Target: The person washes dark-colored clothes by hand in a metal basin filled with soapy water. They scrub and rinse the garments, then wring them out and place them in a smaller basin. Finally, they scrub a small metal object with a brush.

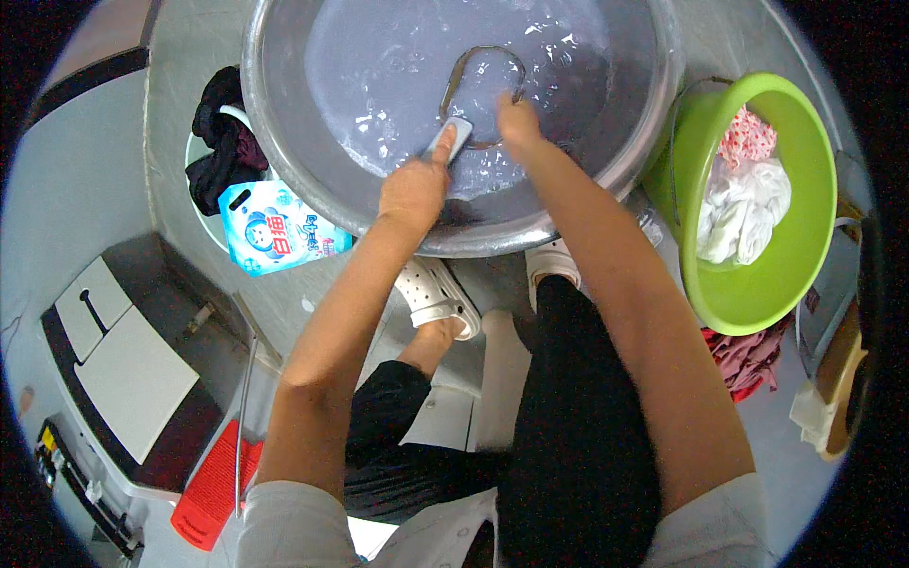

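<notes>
Before me is a large metal basin (256,92) of cloudy, bluish-gray water. My left hand (419,186) grips a light gray-blue handled object (458,133), perhaps a brush, index finger along its top; its far part is hidden. Just right of it, at the water's surface, my right hand (520,121) pinches the edge of a dark looped strap or band (454,82). The loop reaches from my right fingers round towards the gray-blue object. Whether the two touch cannot be told.
Right of the basin stands a green bucket (809,270) with white cloth (746,206) and red-dotted cloth (749,138). Reddish cloth (753,358) lies below it. At left, dark clothes (224,142) and a blue detergent pouch (284,227) rest on a pale tub. A red washboard (206,490) leans lower left.
</notes>
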The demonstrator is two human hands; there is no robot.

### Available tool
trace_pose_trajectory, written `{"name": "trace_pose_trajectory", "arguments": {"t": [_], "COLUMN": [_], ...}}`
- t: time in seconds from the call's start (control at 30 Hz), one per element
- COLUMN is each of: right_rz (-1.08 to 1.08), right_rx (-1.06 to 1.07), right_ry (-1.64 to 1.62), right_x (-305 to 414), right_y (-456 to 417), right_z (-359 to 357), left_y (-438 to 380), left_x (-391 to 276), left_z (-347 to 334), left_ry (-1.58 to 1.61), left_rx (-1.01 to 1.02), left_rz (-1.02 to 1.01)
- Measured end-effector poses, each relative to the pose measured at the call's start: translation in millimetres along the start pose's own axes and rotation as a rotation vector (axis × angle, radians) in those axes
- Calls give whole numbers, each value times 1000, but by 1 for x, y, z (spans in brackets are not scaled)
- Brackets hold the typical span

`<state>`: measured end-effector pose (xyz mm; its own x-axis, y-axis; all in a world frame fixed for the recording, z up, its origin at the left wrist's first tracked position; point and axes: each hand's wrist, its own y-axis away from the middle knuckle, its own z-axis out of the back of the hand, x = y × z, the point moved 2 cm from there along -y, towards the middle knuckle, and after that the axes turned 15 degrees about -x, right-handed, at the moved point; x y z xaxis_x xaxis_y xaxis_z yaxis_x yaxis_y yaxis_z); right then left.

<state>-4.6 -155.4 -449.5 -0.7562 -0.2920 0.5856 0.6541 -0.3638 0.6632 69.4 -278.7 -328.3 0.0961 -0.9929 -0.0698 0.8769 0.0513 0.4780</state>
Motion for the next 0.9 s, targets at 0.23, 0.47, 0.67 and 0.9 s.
{"name": "trace_pose_trajectory", "arguments": {"t": [0.23, 0.47, 0.67, 0.9], "right_rz": [42, -408, -551, -685], "right_rx": [2, -26, 128, 204], "right_ry": [88, -635, -895, -1034], "right_x": [-2, 3, -2, -7], "right_y": [6, 17, 10, 17], "right_z": [2, 7, -3, -5], "left_y": [-7, -32, -63, -86], "left_x": [-68, -41, 3, 1], "left_z": [-24, -6, 1, 8], "left_ry": [214, 68, -2, -50], "left_rx": [-117, -130, -273, -379], "left_rz": [210, 45, -48, -96]}}
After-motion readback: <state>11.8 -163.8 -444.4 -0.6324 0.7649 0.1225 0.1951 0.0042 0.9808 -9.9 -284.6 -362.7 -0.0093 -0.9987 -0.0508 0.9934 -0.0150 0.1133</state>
